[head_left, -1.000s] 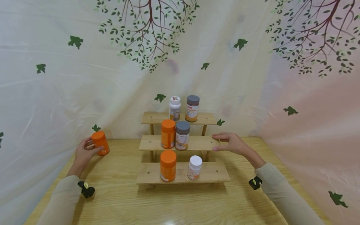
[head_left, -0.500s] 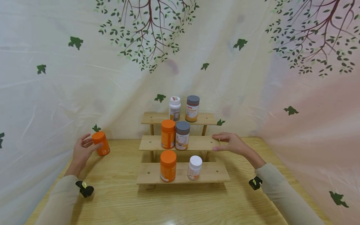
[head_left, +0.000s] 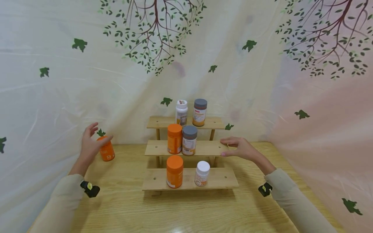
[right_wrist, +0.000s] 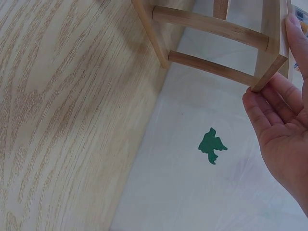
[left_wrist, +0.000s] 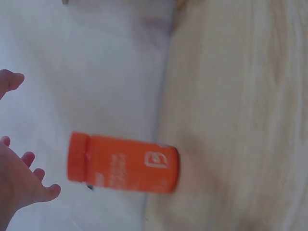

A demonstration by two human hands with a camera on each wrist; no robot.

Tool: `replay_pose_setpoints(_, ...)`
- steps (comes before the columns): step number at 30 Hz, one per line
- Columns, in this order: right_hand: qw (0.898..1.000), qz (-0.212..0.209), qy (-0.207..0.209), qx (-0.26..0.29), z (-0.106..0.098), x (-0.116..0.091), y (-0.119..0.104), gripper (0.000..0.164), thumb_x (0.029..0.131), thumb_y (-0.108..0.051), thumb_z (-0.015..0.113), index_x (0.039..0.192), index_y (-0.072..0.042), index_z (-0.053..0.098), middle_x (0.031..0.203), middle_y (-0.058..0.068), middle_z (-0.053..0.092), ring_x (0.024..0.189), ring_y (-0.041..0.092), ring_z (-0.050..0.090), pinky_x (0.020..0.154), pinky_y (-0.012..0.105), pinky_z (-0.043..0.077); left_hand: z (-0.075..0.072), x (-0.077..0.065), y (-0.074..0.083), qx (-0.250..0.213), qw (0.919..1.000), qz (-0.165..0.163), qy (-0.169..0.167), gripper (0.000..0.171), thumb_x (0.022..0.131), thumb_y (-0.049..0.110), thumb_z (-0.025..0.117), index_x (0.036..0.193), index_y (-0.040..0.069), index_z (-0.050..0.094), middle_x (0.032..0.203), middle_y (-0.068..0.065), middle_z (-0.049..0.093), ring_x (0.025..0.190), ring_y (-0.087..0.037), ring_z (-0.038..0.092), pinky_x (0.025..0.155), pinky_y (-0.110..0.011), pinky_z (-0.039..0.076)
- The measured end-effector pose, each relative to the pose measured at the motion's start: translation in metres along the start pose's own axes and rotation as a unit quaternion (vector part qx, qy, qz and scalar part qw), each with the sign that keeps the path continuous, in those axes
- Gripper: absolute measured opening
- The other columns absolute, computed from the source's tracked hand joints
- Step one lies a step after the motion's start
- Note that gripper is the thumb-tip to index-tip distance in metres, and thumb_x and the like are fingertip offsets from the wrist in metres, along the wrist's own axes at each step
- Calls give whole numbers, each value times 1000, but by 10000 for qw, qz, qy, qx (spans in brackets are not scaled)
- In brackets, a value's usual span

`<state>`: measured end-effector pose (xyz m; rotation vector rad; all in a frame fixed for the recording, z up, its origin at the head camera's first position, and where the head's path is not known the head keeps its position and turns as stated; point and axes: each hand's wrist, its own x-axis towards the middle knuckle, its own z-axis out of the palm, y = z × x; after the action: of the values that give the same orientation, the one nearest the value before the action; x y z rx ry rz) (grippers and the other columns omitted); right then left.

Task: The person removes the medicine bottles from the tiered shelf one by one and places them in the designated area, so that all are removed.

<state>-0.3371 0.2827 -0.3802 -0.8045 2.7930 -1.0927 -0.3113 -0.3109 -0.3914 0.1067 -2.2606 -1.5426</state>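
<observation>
On the table at the left stands an orange jar point(head_left: 107, 152), upright; the left wrist view shows its whole side with a white logo. My left hand point(head_left: 89, 145) is beside and partly in front of the jar's lid, fingers spread and apart from it in the left wrist view. At the other side, my right hand point(head_left: 239, 149) grips the right end of the middle tier of a wooden stepped shelf point(head_left: 208, 148). In the right wrist view its thumb lies on one face of the board, with the fingers point(right_wrist: 281, 103) at the opposite side.
The top tier bears a white bottle point(head_left: 181, 111) and a grey-lidded jar point(head_left: 200, 112). An orange jar point(head_left: 175, 139) and another grey-lidded jar point(head_left: 189, 140) share the middle tier. Below stand a third orange jar point(head_left: 175, 172) and a small white bottle point(head_left: 202, 173). A printed curtain point(head_left: 131, 97) hangs behind.
My left hand has let go of the orange jar on the table and risen, its fingers spreading. The jar stays standing. My right hand keeps its hold on the shelf.
</observation>
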Motion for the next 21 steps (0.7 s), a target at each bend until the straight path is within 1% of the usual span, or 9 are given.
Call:
replay_pose_setpoints(2,10000,-20,2,-28,0,-1,1,67,84,-30,84,139,0,61,146,18,58,137,40,52,111,56,46,6,2,13,26,9998,195,-100,89,91,24,78,160,6,24,164,-25,24,151,-47,19,119,-69,25)
replay_pose_setpoints(5,10000,-12,10,-26,1,-1,1,66,85,-30,84,139,0,61,146,18,58,137,40,53,111,56,46,16,4,31,79,9981,564,-252,87,89,21,79,158,5,28,163,-25,27,149,-48,22,120,-70,22)
replay_pose_setpoints(8,10000,15,17,-13,1,-2,2,66,85,-31,84,139,-1,61,146,18,58,137,40,53,112,56,45,28,5,49,227,9944,920,-469,86,89,18,80,157,4,30,161,-26,30,147,-50,25,118,-72,19)
replay_pose_setpoints(11,10000,33,30,-16,1,-2,2,66,85,-32,84,139,-1,61,146,18,58,137,40,53,112,56,45,39,6,66,425,9895,1178,-723,86,89,20,80,157,4,30,160,-27,31,146,-51,27,116,-74,21)
replay_pose_setpoints(13,10000,35,37,-27,1,-2,2,66,84,-32,84,139,-1,61,146,17,58,137,40,53,112,56,45,45,5,77,521,9859,1333,-867,86,89,21,80,157,4,30,159,-26,32,146,-50,28,116,-73,22)
replay_pose_setpoints(16,10000,25,40,-33,1,-2,1,67,84,-32,84,139,-1,61,146,17,58,136,39,53,111,55,46,53,6,90,510,9816,1518,-1042,85,89,22,80,156,5,32,160,-24,33,147,-47,29,117,-72,23)
replay_pose_setpoints(21,10000,24,17,-45,0,-2,-1,67,84,-31,85,139,-2,62,146,17,58,136,39,54,111,55,46,67,9,107,270,9771,1647,-1317,80,90,23,80,154,6,36,159,-20,38,148,-43,33,120,-68,23)
